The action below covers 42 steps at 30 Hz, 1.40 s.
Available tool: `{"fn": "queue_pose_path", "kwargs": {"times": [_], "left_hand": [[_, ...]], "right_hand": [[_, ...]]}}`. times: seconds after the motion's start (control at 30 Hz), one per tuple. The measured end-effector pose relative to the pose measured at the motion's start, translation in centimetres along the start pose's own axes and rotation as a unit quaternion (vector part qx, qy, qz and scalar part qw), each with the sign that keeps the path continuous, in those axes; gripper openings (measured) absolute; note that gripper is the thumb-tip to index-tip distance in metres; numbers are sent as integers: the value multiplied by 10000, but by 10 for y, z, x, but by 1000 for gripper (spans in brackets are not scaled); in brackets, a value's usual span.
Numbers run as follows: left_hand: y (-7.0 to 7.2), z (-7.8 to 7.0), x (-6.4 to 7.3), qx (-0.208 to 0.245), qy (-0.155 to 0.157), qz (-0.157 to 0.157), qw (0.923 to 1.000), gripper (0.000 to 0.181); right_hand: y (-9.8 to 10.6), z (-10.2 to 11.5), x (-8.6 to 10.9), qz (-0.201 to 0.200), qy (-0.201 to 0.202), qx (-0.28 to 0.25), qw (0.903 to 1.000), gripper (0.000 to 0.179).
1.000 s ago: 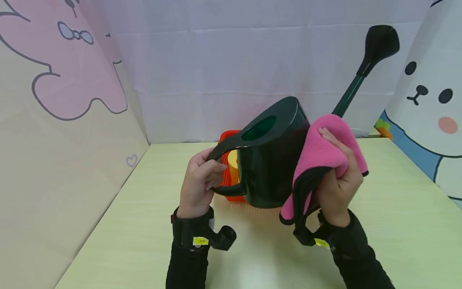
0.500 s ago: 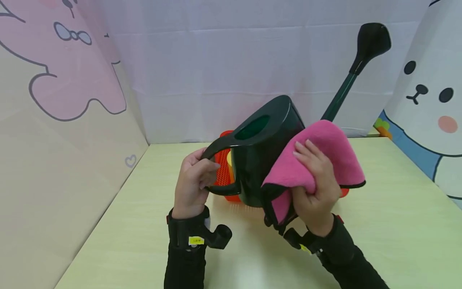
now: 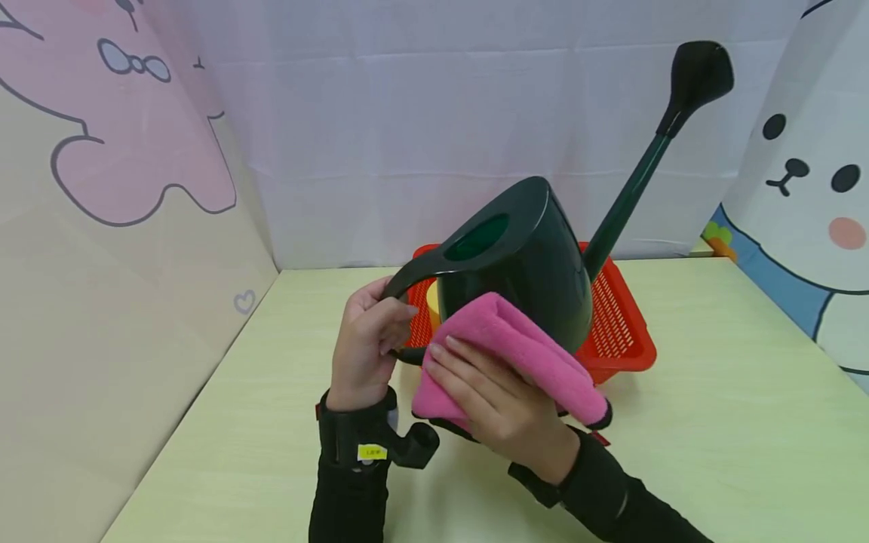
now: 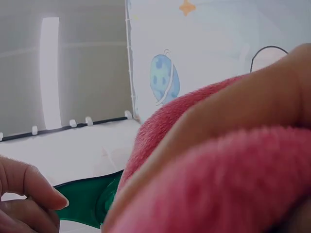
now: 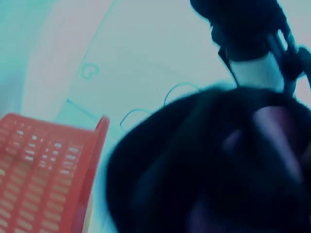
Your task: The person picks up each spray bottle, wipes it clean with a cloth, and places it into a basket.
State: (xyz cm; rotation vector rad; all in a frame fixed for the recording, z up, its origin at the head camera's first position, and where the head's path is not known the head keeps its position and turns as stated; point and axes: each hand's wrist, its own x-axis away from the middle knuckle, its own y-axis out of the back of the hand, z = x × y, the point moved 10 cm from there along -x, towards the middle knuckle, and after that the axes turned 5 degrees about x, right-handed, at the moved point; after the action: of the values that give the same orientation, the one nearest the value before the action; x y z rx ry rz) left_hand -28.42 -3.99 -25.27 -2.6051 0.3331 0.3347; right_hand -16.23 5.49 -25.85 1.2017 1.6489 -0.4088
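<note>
A dark green watering can (image 3: pixel 543 264) with a long spout is held up in the head view, tilted with its spout pointing up and right. My left hand (image 3: pixel 370 343) grips its handle (image 3: pixel 421 265). Folded in my right hand (image 3: pixel 505 411) is a pink cloth (image 3: pixel 505 324) with black edging, held against the lower front of the can. The cloth covers the can's lower left side and part of the handle's lower end. In the left wrist view the pink cloth (image 4: pixel 228 184) fills the right side, beside green plastic (image 4: pixel 82 199).
Behind the can a red plastic basket (image 3: pixel 627 339) stands on the pale table (image 3: pixel 231 445), partly hidden. Something yellow (image 3: pixel 433 302) shows at its left side. A white curtain (image 3: pixel 380 151) hangs at the back, with printed cartoon panels on both sides.
My right hand has moved the cloth left and down, from the can's right side near the spout to its lower front. The spout's base and the basket's right side have come into view.
</note>
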Motion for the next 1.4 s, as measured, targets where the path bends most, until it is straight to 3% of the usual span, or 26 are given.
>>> {"fn": "queue_pose_path", "kwargs": {"times": [0.1, 0.17, 0.23, 0.33, 0.43, 0.53, 0.63, 0.73, 0.83, 0.87, 0.93, 1.03, 1.1, 1.23, 1.4], "left_hand": [[0, -1, 0, 34, -23, 19, 10000, 11], [0, -1, 0, 73, -33, 43, 10000, 11], [-1, 0, -1, 129, -33, 89, 9999, 12], [-3, 2, -1, 185, 7, 126, 9998, 12], [-3, 3, -1, 157, 59, 87, 9998, 12], [-3, 3, 0, 157, 86, 44, 9998, 13], [-3, 2, 0, 183, 90, 61, 9998, 14], [-2, 1, 0, 157, 78, 82, 9998, 15], [-1, 0, -1, 118, 51, 81, 9999, 15], [-1, 0, -1, 109, 40, 80, 9999, 16], [0, 1, -1, 83, 58, 42, 9999, 16], [2, 2, -3, 21, 82, 4, 10000, 16], [4, 1, -3, 28, 58, -4, 10000, 17], [7, -2, -4, 134, -42, 46, 9999, 21], [8, -2, -5, 231, -60, 79, 9997, 22]], "right_hand": [[-11, 8, 0, 824, 173, 227, 9962, 29], [-12, 9, 0, 936, 174, 248, 9951, 30], [-7, 5, -2, 576, 86, 97, 9983, 29], [7, -8, -2, -344, -140, -69, 9993, 27], [20, -24, 1, -1157, -461, -186, 9920, 27], [28, -46, 6, -1660, -1024, -579, 9791, 28], [34, -74, 14, -2104, -1911, -1176, 9515, 30], [37, -105, 27, -2569, -2966, -1651, 9049, 33], [37, -133, 42, -2881, -3773, -2025, 8565, 39], [35, -140, 46, -2919, -3944, -2114, 8453, 41], [31, -150, 51, -2833, -4184, -2243, 8333, 42], [25, -153, 53, -2531, -4251, -2230, 8400, 41], [24, -148, 51, -2401, -4136, -2109, 8525, 38], [28, -127, 41, -2447, -3517, -1706, 8873, 34], [29, -84, 24, -2333, -2164, -1089, 9417, 30]]}}
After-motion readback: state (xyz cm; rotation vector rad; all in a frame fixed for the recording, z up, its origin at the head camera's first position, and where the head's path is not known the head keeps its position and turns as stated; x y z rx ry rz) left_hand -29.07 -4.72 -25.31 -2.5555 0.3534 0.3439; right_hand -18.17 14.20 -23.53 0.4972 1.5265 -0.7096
